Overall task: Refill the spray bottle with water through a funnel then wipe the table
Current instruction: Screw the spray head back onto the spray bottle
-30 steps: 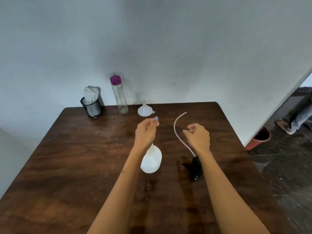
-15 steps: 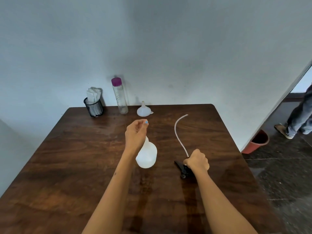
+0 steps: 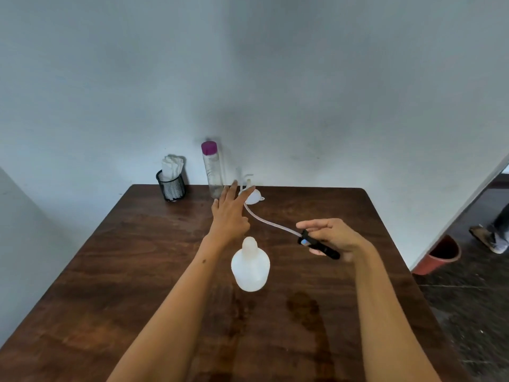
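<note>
One white translucent plastic spray bottle body (image 3: 250, 268) counted on one dark brown wooden bench (image 3: 115, 271). One black spray trigger head with clear dip tube (image 3: 316, 244) seen. One white plastic funnel (image 3: 254, 197) noted. One clear tall water bottle with purple cap (image 3: 212, 168) counted. One black wire-mesh holder with white tissues (image 3: 171, 184) counted. Two bare hands seen: left (image 3: 230, 213), right (image 3: 334, 235). One reddish-brown bucket (image 3: 438, 256) noted on floor.

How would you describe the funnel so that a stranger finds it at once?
Look at the far edge of the wooden table, by the wall. Right of the tall clear bottle with the purple cap lies a small white funnel, just past the left hand. Unlike the bottle, it is low and cone-shaped.
</note>
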